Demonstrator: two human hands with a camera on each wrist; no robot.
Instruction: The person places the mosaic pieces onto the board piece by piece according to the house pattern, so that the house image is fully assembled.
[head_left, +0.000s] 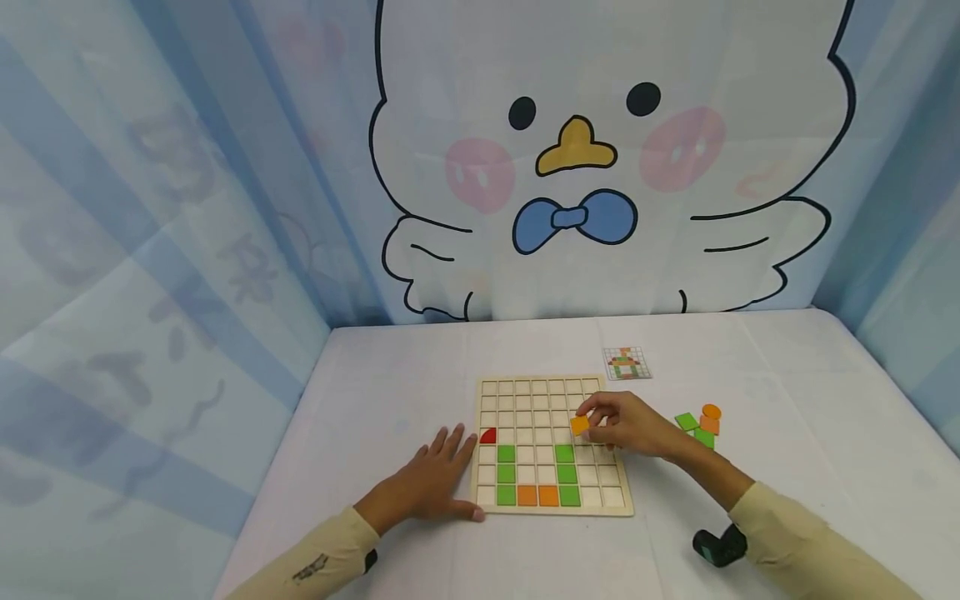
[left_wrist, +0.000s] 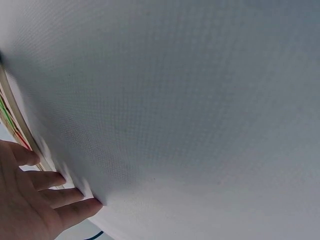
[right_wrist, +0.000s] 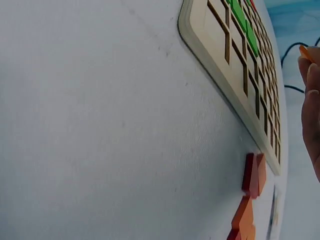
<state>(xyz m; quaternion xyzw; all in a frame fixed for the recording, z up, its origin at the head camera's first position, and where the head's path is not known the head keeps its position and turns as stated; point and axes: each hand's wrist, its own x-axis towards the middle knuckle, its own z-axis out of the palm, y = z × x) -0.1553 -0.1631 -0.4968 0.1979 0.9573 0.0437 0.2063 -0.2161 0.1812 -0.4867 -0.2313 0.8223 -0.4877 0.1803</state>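
A wooden grid board [head_left: 555, 514] lies on the white table. Green squares [head_left: 506, 473] fill two columns, two orange squares [head_left: 527, 496] sit between them in the bottom row, and a red quarter-round piece [head_left: 488, 436] is at the left edge. My right hand [head_left: 626, 423] pinches an orange piece [head_left: 580, 425] above the board's right half; the right wrist view also shows the hand [right_wrist: 311, 100] with the orange piece [right_wrist: 305, 53] at its fingertips. Spread fingers of my left hand [head_left: 431, 482] rest at the board's left edge; the left wrist view shows this hand [left_wrist: 40, 200] too.
A patterned card [head_left: 627, 363] lies behind the board's right corner. Loose green and orange pieces [head_left: 709, 426] are right of the board, partly by my right forearm. Red and orange pieces [right_wrist: 243, 215] show beside the board in the right wrist view. A black object [head_left: 720, 547] is near my right sleeve.
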